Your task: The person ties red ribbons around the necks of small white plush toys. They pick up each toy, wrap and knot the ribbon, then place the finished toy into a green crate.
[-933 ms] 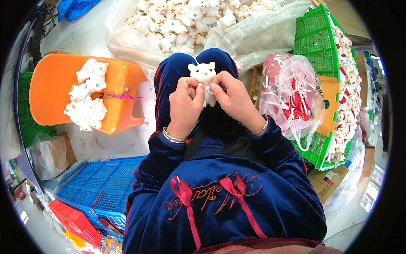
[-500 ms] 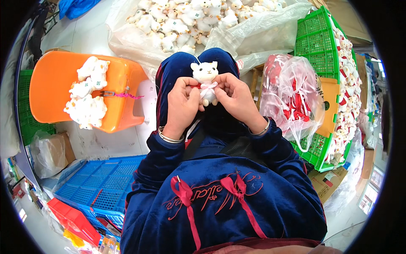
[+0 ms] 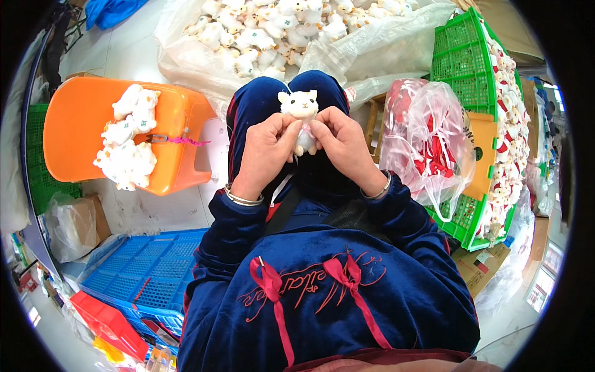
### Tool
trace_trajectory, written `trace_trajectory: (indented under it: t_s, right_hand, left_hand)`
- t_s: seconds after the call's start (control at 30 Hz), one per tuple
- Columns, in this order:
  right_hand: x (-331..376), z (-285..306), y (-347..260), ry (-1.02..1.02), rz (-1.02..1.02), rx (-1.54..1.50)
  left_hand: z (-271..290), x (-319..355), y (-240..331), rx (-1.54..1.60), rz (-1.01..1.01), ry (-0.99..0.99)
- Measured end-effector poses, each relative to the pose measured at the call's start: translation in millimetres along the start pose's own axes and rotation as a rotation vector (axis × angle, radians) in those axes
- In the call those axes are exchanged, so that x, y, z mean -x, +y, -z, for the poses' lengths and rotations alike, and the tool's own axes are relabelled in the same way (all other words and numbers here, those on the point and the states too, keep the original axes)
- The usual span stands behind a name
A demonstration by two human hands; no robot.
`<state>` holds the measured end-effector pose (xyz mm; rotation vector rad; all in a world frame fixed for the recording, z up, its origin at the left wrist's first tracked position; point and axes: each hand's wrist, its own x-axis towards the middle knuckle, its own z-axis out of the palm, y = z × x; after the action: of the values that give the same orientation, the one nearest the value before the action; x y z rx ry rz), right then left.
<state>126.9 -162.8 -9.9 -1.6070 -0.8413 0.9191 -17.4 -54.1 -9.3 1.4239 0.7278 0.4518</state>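
My left hand [image 3: 263, 149] and right hand [image 3: 343, 146] pinch pink ribbon [image 3: 305, 126] on a plush toy [image 3: 300, 104] — red script [image 3: 305, 283] crosses my blue top [image 3: 217, 297].

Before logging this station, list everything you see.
Held toy: one, white, in hands
Stool toys: several, white, left
Toy pile: many, white, ahead
Crated toys: many, white-and-red, right
Stool: one, orange, left
Tool: one, dark, on stool
Plastic bag: one, clear, right
Crates: several, green and blue, both sides
Bin: one, red, lower left
Boxes: several, brown, both sides
Sleeves: two, blue, below hands
Left hand: one, bare, on toy
Right hand: one, bare, on toy
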Motion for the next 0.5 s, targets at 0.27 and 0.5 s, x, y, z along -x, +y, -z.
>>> trace_trajectory:
  t_s: [0.27,0.5]
  right_hand:
    - [-1.4,0.0,-0.8,0.004,0.001,0.019]
    - [-1.1,-1.7,-0.6,0.009,0.013,0.03]
  left_hand:
    - [2.7,-3.8,-1.2,0.258,0.137,-0.01]
    - [3.9,-4.1,-3.0,0.129,0.107,-0.038]
